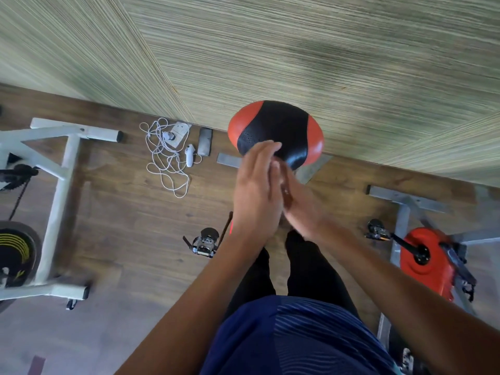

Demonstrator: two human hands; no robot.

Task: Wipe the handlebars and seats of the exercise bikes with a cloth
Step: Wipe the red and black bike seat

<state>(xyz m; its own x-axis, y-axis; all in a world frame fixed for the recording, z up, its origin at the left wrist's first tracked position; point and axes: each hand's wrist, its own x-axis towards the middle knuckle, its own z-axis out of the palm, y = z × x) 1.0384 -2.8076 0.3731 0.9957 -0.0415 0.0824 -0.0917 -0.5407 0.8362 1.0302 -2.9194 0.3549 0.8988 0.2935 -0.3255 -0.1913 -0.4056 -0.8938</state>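
Note:
A black and orange bike seat [276, 131] stands in front of me, close to the green wall. My left hand [257, 190] and my right hand [300, 204] are pressed palm to palm just below the seat's narrow front end, fingers straight. The left fingertips overlap the seat's nose in the picture; whether they touch it I cannot tell. No cloth shows in either hand. Handlebars are out of view.
A white bike frame [59, 190] stands at the left and an orange bike [427, 261] at the right. On the wooden floor by the wall lie a white cable [165, 163], a wall socket [177, 133], a controller [189, 155] and a phone [204, 141]. A pedal [205, 243] sits near my legs.

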